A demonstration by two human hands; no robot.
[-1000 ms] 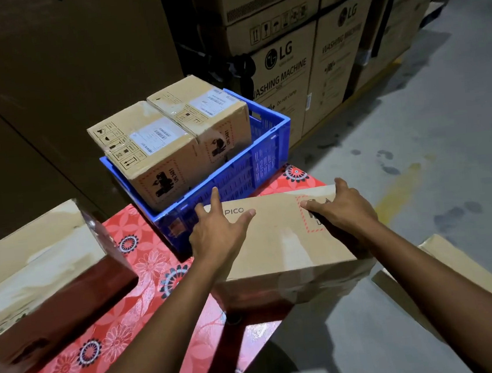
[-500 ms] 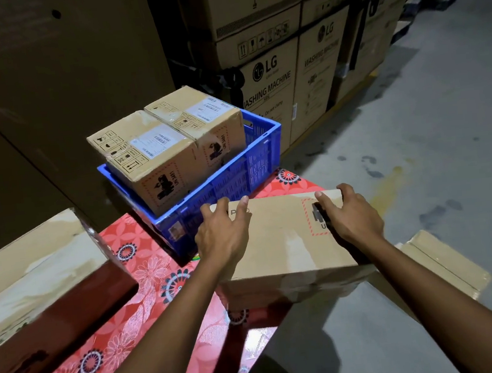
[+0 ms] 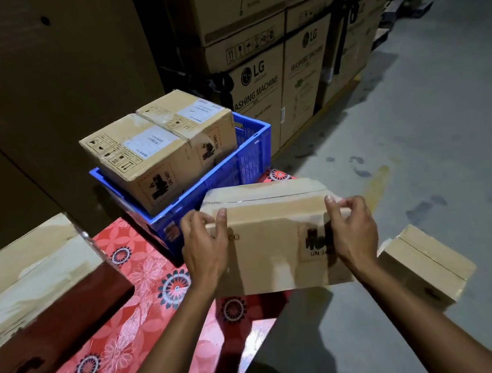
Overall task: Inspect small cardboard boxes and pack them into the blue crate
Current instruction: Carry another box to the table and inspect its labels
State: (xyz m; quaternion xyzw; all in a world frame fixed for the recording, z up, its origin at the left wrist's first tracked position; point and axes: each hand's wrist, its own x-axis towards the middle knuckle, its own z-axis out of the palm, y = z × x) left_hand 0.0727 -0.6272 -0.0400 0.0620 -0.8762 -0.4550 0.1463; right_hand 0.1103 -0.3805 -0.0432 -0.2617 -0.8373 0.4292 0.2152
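Two hands of mine are on one small cardboard box [image 3: 275, 244] in the middle of the frame. My left hand [image 3: 204, 251] grips its left end, fingers curled over the top edge and thumb on the face turned towards me. My right hand [image 3: 354, 232] grips the right end the same way, partly covering a black printed mark with "UN" lettering under it. The box is tipped so its broad side faces me and its taped seam shows along the top. It sits just in front of the blue crate [image 3: 246, 168], over the right edge of the red flowered cloth [image 3: 127, 335]; whether it touches the crate I cannot tell.

The crate stands on that cloth, above and left of centre. Inside it, two packed boxes [image 3: 141, 157] [image 3: 201, 121] stand side by side and touching, rising well above the rim, each with a white label on top and a black mark with "UN 3481" on the near face.

A big carton [image 3: 36, 284] fills the left edge of the frame, lying on the cloth. Another small box [image 3: 426, 267] lies at the lower right, beside my right forearm and off the cloth. Stacked LG washing machine cartons [image 3: 258, 87] run across the top, with grey floor [image 3: 430, 136] to the right
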